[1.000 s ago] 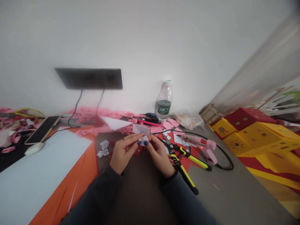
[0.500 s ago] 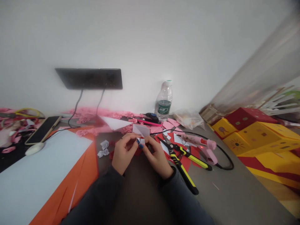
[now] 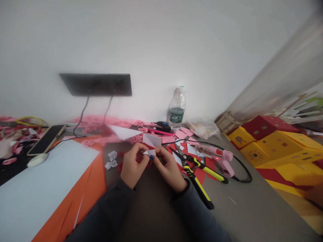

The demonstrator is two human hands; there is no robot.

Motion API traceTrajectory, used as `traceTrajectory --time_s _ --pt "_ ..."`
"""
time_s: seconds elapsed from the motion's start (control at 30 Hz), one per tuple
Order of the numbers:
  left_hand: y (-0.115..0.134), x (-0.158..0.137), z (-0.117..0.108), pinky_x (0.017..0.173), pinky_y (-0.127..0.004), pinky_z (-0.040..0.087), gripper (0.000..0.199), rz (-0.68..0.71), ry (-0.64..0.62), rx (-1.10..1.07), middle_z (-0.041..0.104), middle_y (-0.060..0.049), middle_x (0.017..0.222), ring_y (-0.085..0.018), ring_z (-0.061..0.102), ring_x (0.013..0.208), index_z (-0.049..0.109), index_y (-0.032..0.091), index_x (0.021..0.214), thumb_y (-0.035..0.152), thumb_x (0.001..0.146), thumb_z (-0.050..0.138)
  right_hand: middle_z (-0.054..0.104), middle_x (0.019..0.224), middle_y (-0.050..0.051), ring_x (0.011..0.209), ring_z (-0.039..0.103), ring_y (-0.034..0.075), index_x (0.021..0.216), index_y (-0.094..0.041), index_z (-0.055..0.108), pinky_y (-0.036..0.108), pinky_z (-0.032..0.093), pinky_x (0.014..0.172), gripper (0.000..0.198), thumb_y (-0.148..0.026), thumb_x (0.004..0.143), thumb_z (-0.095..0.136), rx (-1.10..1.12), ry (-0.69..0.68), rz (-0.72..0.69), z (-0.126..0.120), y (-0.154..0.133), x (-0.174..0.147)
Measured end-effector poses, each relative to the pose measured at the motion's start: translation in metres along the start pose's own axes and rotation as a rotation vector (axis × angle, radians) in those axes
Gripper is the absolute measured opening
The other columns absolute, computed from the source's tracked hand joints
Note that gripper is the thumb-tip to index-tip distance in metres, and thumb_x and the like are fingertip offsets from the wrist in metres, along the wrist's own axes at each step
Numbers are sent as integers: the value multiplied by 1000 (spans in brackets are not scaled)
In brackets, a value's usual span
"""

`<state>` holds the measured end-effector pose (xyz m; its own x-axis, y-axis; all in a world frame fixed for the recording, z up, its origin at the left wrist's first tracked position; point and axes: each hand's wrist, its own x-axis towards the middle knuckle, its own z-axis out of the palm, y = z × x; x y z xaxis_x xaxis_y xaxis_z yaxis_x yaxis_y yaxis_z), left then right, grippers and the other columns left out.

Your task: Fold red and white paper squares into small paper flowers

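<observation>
Between my fingertips is a small white piece of paper (image 3: 150, 152), partly covered by them. My left hand (image 3: 134, 165) pinches its left side, and my right hand (image 3: 169, 169) pinches the right side with a blue-nailed thumb across the front. Just behind the fingers stands a folded white paper (image 3: 152, 139) with red paper beneath it. Crumpled white paper flowers (image 3: 111, 160) lie left of my left hand. Yellow-and-black pliers (image 3: 193, 174), spread apart, rest beside my right hand on red and white paper scraps (image 3: 201, 173).
A pink glue gun (image 3: 223, 161) with a black cord lies right of the pliers. A water bottle (image 3: 177, 111) stands by the wall. White sheets (image 3: 47, 181) over orange paper (image 3: 87, 195), a phone (image 3: 46, 139) and a mouse (image 3: 37, 160) are left. Yellow boxes (image 3: 282, 148) stand right.
My left thumb has drawn back a little from my right thumb, and more of the small white paper shows between them. Other things have stayed in place.
</observation>
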<state>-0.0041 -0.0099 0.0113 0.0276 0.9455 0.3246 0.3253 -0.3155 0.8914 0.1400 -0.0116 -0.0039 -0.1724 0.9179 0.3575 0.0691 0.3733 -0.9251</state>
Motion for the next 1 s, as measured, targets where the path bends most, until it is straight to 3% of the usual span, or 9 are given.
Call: traceTrajectory --time_s 0.17,0.37,0.53,0.67,0.83,1.0 --pt "1 0 0 53 -19 47 9 0 9 18 64 2 72 -12 62 58 58 20 84 12 80 55 52 68 -1 62 51 15 81 -21 50 27 40 59 22 -39 93 55 47 -14 26 1 -1 0" --pt "3 0 -1 71 -24 54 14 33 -76 -219 68 -5 95 -18 68 85 62 18 98 22 88 53 53 71 -1 61 47 14 82 -21 54 26 39 56 26 -45 92 56 115 91 50 -2 1 3" --pt "3 3 -3 62 -24 54 22 -75 -93 -356 67 -4 83 -16 65 71 66 17 89 36 90 56 53 71 -1 60 46 14 81 -21 55 25 38 55 28 -47 89 59 166 127 62 -4 2 4" --pt "-2 6 -1 59 -22 54 20 -167 -89 -448 66 -2 80 -13 63 66 66 17 84 36 81 70 54 72 0 61 47 14 81 -20 56 26 38 57 27 -46 90 59 156 93 58 -4 1 3" --pt "-3 6 -1 55 -22 55 25 -340 -150 -577 67 -2 79 -12 63 62 67 16 88 38 78 74 55 70 -1 61 49 14 80 -20 57 25 39 56 29 -47 88 61 151 89 67 -4 2 3" --pt "-3 7 -3 58 -22 55 21 -325 -142 -550 69 -1 76 -12 65 64 69 16 82 36 76 76 55 68 -1 59 48 13 78 -20 56 25 39 55 32 -51 87 61 177 75 91 -6 3 4"
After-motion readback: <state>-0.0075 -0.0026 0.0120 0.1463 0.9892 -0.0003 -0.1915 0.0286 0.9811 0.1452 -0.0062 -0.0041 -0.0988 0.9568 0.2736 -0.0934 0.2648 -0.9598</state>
